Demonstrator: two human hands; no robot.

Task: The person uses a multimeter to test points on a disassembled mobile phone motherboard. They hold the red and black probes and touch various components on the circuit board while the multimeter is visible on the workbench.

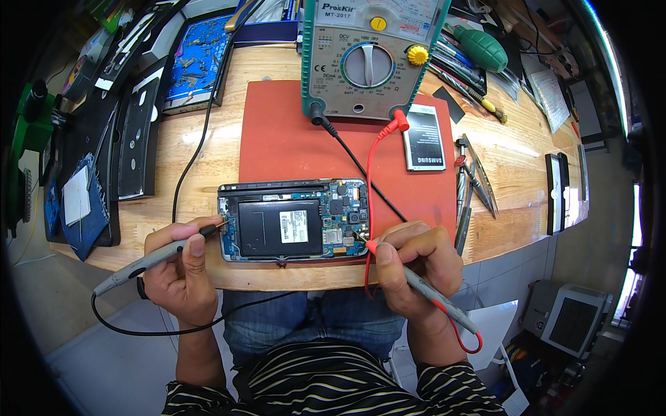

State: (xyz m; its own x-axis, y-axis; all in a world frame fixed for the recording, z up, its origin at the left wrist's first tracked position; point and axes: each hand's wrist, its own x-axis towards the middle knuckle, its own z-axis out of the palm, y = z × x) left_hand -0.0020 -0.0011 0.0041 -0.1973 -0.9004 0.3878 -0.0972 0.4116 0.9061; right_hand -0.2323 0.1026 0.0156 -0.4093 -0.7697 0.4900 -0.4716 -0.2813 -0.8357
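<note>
An opened smartphone (pixel 277 222) with its circuit boards bare lies near the table's front edge, partly on a red mat (pixel 291 139). My left hand (pixel 182 270) grips a grey test probe (pixel 142 265) with a black lead, its tip at the phone's left end. In my right hand (pixel 423 267) is a second grey test probe (pixel 440 299), with a red lead, its tip at the board on the phone's right part. Whether either tip touches metal is too small to tell. Both leads' plugs sit in an analog multimeter (pixel 340 90) behind the phone.
A phone battery (pixel 424 142) lies on the mat's right side, with tweezers (pixel 479 180) beyond it. At the back left stands a blue tray (pixel 198 62) of small parts. A green grenade-shaped object (pixel 480 48) and several pens or tools crowd the back right.
</note>
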